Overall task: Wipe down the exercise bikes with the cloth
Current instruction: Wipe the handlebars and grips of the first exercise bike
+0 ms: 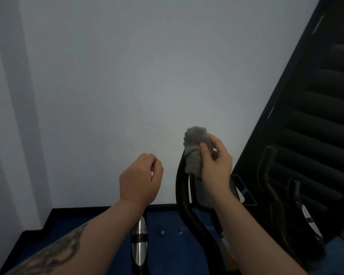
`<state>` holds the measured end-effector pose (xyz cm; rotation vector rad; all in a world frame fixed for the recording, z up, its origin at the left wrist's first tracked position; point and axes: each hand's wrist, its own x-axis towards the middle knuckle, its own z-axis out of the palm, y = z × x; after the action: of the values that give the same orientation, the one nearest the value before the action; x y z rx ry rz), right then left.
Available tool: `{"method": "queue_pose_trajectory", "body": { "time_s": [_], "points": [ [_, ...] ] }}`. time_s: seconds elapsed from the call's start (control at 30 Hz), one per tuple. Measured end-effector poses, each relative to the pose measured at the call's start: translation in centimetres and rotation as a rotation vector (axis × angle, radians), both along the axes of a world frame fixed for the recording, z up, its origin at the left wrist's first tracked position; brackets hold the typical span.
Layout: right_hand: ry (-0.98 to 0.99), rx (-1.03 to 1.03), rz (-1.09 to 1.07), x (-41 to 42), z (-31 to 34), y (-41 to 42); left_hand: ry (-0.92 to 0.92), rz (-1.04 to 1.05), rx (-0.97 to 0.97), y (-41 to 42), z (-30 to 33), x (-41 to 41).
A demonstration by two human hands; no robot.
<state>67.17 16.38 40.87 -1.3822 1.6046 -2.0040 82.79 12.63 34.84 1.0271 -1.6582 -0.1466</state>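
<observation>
At about four o'clock from the middle of the view, the right hand (214, 165) is pinching the grey cloth (195, 149), its thumb pressing on the front of the wad and the other fingers curling behind it. The cloth is bunching over the top end of a black handlebar (184, 197) of the exercise bike, with its lower part hanging down against the bar. At seven o'clock from the cloth, the left hand (140, 179) is hovering in the air, its fingers loosely curling toward the thumb and holding nothing. Below it, at six o'clock, a chrome grip (139, 243) with a black band is showing beside the left forearm. At three o'clock, a second bike's handlebars (274, 191) are standing before a dark louvred panel (326, 116). Behind both hands, a pale wall (127, 76) is rising above the blue floor (167, 251).
</observation>
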Motion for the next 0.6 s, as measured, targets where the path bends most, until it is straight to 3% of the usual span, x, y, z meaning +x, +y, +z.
{"method": "queue_pose_trajectory", "body": {
  "time_s": [0.17,0.3,0.47,0.6],
  "points": [
    [0.178,0.194,0.038,-0.6,-4.1,3.1,0.001,0.001,0.000,0.1,0.1,-0.1],
    [0.418,-0.058,-0.108,-0.4,-0.7,1.9,0.003,0.017,0.021,0.1,0.1,-0.1],
    [0.790,0.132,-0.036,1.2,-3.7,2.3,0.000,0.008,0.050,0.1,0.1,0.0],
    [0.814,0.085,0.042,-0.7,-2.3,3.0,-0.008,-0.001,0.025,0.2,0.2,0.0]
  ]
}}
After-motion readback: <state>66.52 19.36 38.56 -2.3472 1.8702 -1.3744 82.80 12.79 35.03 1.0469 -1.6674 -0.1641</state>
